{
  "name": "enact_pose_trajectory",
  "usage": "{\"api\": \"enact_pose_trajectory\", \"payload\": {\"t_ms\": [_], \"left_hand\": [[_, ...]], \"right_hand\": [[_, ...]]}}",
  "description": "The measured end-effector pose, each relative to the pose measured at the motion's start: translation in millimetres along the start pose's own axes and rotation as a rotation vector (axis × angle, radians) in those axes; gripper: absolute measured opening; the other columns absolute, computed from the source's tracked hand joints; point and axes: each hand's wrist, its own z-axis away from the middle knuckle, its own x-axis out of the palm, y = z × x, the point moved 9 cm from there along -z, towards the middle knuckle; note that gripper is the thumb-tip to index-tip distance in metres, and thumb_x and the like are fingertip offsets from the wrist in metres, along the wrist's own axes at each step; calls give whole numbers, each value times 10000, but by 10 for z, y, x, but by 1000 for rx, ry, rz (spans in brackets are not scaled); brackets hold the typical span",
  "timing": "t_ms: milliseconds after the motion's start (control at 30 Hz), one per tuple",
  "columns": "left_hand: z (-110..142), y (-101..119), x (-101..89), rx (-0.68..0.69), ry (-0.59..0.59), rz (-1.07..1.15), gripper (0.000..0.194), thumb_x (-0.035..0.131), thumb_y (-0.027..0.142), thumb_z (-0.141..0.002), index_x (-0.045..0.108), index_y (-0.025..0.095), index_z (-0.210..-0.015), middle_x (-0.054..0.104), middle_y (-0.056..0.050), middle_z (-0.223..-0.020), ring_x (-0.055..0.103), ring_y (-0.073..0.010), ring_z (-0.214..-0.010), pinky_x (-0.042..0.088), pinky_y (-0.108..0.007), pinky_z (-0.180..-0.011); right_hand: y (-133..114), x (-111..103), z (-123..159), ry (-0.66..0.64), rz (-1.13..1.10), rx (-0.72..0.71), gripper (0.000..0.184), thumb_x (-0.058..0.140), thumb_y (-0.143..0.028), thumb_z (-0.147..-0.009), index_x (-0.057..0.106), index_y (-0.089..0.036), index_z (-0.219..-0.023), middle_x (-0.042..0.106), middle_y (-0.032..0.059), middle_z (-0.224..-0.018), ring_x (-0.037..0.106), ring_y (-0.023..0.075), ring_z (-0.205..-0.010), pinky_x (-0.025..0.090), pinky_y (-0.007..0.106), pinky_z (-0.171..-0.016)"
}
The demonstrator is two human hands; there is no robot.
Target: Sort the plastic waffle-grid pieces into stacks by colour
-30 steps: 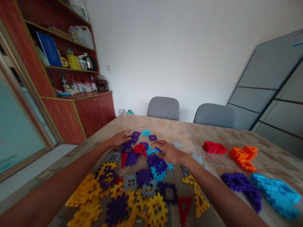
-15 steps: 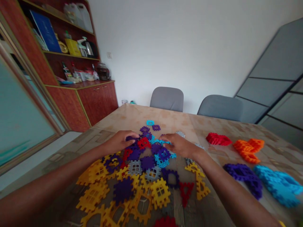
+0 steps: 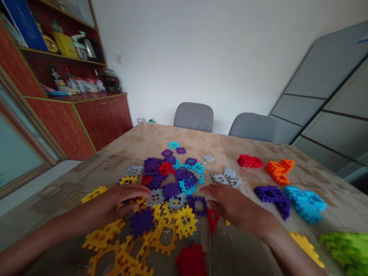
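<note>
A loose heap of flat, notched plastic building pieces lies between my hands. My left hand (image 3: 122,197) is at the heap's left side, fingers stretched and thumb apart, over yellow pieces (image 3: 103,234) and near a grey window piece (image 3: 156,197). On the right my right hand (image 3: 230,203) reaches in with fingers apart, close to a red triangular piece (image 3: 213,220) and a purple frame piece (image 3: 198,206). Neither hand visibly holds anything. Between them lie purple squares (image 3: 171,190), light blue pieces (image 3: 187,187) and a red piece (image 3: 166,168).
On the right stand sorted stacks: red (image 3: 250,161), orange (image 3: 279,170), purple (image 3: 272,197), light blue (image 3: 306,203) and green (image 3: 346,249). Several grey pieces (image 3: 229,172) lie nearer the heap. Two grey chairs (image 3: 194,116) stand behind the table (image 3: 132,140).
Both hands have drawn back toward me from the heap's far part to its nearer sides. The view has turned right, bringing the green stack into sight.
</note>
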Motion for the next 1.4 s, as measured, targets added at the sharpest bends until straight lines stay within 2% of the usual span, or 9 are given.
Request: {"api": "enact_pose_trajectory", "payload": {"t_ms": [200, 333, 567, 733, 867, 1000, 1133, 1267, 1400], "left_hand": [[16, 206, -10, 73, 76, -135, 320, 553, 305, -980, 611, 358, -1290, 666, -19, -1306, 623, -218, -1190, 489, -298, -1028], [44, 427, -146, 113, 176, -172, 314, 561, 327, -976, 609, 334, -1287, 680, -25, -1269, 609, -226, -1193, 462, -312, -1048], [-125, -81, -384, -59, 63, -110, 213, 521, 325, -963, 693, 262, -1072, 731, -14, -1105, 654, -253, -1031, 491, -315, -925], [-297, -266, -229, -111, 47, -148, 268, 547, 372, -927, 675, 244, -1126, 702, -71, -1113, 639, -258, -1037, 479, -330, -913], [-424, -277, -134, -215, 120, -191, 231, 638, 331, -831, 669, 228, -1036, 690, -77, -1019, 640, -276, -934, 475, -349, -813], [-464, -276, -117, -272, 163, -170, 138, 616, 255, -769, 649, 231, -901, 682, -29, -855, 630, -224, -765, 449, -293, -683], [-438, -314, -153, -280, 174, -56, 140, 552, 312, -820, 645, 224, -876, 690, 14, -723, 638, -190, -667, 455, -254, -611], [-413, -349, -304, -278, 248, 54, 333, 497, 487, -887, 665, 214, -978, 766, -23, -837, 699, -223, -766, 531, -294, -695], [-384, -223, -493, -260, 354, 100, 386, 531, 552, -873, 654, 209, -1001, 774, -47, -922, 708, -240, -825, 555, -326, -757]], "right_hand": [[-132, 383, 286, -35, 85, 27, 377, 527, -45, -863, 646, -158, -1203, 650, 122, -1256, 573, 283, -1175, 445, 437, -1026], [-318, 586, 402, 24, 72, -81, 403, 700, -284, -829, 621, -177, -1210, 672, 113, -1211, 618, 297, -1080, 514, 423, -941], [-361, 1057, 369, 190, 193, -203, 247, 597, -261, -923, 636, -229, -1165, 715, 78, -1024, 667, 254, -912, 552, 341, -789], [-335, 825, 354, 108, 74, -189, 377, 664, -264, -865, 610, -246, -1238, 708, 72, -1100, 658, 259, -980, 545, 364, -850], [14, 490, 327, 96, 89, 59, 468, 658, -193, -814, 606, -199, -1279, 631, 128, -1289, 581, 304, -1169, 478, 458, -1000], [318, 538, 294, 41, 177, 179, 516, 575, -36, -771, 632, -185, -1261, 628, 137, -1306, 558, 310, -1216, 416, 508, -1059], [359, 615, 291, 21, 123, 159, 473, 595, -44, -771, 654, -182, -1219, 651, 135, -1245, 582, 298, -1159, 430, 479, -1031], [327, 480, 307, 97, 23, 137, 421, 677, -90, -753, 668, -199, -1159, 661, 114, -1169, 586, 280, -1117, 446, 427, -980], [339, 400, 313, 133, -56, 107, 145, 648, -117, -813, 690, -203, -921, 685, 64, -963, 629, 236, -952, 474, 361, -843]]}}
